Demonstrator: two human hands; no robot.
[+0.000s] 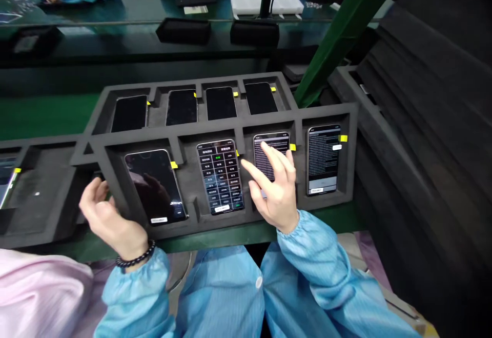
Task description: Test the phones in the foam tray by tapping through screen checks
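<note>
My right hand (274, 189) hovers with spread fingers over a phone (262, 163) showing lines of text, partly covering it; whether a fingertip touches the screen I cannot tell. Left of it lies a phone (221, 179) with a grid of buttons, one lit green. A phone (156, 184) with a dark, reflecting screen sits at the tray's left end. Another text-filled phone (323, 158) occupies the right-hand compartment. All rest in a black foam tray (269, 118). Beside its left wall is my left hand (115, 222), fingers loosely bent and apart, nothing visible in it.
Behind stands a second foam tray (192, 82) holding several dark phones with yellow tabs. At left, another tray (42, 194) holds a partly visible phone. A green post (338, 35) slants up at right, beside stacked black foam (434, 122). Co-workers in blue sleeves sit across the bench.
</note>
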